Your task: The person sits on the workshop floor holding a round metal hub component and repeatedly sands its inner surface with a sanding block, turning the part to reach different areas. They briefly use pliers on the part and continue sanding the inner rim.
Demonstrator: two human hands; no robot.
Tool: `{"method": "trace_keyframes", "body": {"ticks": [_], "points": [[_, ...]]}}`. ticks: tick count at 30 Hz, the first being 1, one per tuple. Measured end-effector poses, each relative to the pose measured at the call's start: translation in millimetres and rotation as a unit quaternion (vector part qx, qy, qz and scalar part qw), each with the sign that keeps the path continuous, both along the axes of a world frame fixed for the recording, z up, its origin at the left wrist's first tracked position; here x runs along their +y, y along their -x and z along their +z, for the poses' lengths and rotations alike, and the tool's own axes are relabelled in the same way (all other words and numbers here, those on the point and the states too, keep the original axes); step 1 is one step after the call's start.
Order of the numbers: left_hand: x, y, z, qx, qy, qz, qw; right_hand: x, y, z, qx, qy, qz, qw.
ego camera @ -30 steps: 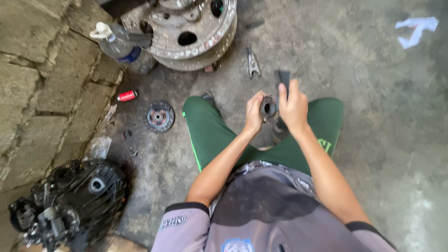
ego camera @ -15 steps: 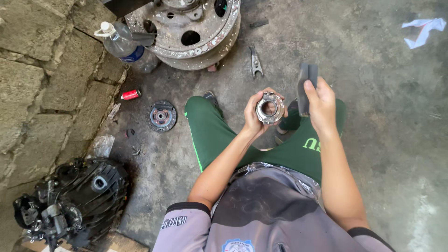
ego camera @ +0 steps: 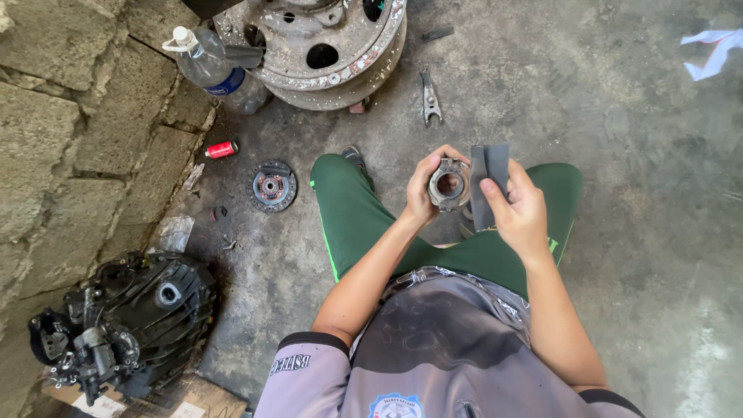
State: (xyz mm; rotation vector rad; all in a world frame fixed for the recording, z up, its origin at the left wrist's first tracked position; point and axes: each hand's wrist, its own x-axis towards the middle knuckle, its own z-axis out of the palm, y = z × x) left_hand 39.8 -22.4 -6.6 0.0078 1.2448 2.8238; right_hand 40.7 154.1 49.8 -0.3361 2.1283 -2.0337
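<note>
The left hand (ego camera: 424, 190) is cupping a round metal bearing ring (ego camera: 449, 184), fingers curled around its rim, holding it up in front of the knees with the open bore facing the camera. The right hand (ego camera: 520, 209) is gripping a folded dark grey strip (ego camera: 487, 182), thumb pressed on its face, and the strip is standing upright just beside the ring, touching its right edge. Both are hovering above the green trousers (ego camera: 364, 224) of the crouching person.

Taking the ring as the landmark: up and to the left of it, a big worn metal drum (ego camera: 333, 54) is sitting on the concrete floor (ego camera: 619, 155). Leaning against the drum's left side, a clear plastic bottle (ego camera: 213, 66) with a white cap and a blue label band is lying tilted. Lower left of that, a small red can (ego camera: 221, 149) is lying on its side. Left of the ring, a round clutch disc (ego camera: 272, 186) is lying flat. Just above the ring, a small forked metal piece (ego camera: 429, 97) is resting on the floor. Far lower left, a black gearbox housing (ego camera: 128, 317) is sitting on cardboard (ego camera: 186, 399). Far upper right, a white scrap of paper (ego camera: 712, 50) is lying crumpled.
</note>
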Motion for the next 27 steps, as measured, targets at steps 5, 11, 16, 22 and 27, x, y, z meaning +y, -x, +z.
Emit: {"method": "trace_keyframes", "body": {"ticks": [5, 11, 16, 22, 27], "points": [[-4, -1, 3, 0.064, 0.150, 0.048, 0.986, -6, 2, 7, 0.006, -0.071, -0.007, 0.997], [-5, -4, 12, 0.086, 0.247, 0.084, 0.962, -8, 5, 14, 0.026, -0.081, 0.005, 0.996], [-2, -5, 15, 0.059, 0.274, 0.102, 0.954, -10, 3, 11, 0.209, -0.209, -0.020, 0.955], [-5, -4, 15, 0.065, 0.254, 0.112, 0.958, -16, -3, 4, 0.061, -0.110, -0.074, 0.989], [-8, -5, 19, 0.065, 0.313, 0.116, 0.940, -15, -4, 7, 0.063, -0.126, -0.046, 0.989]]}}
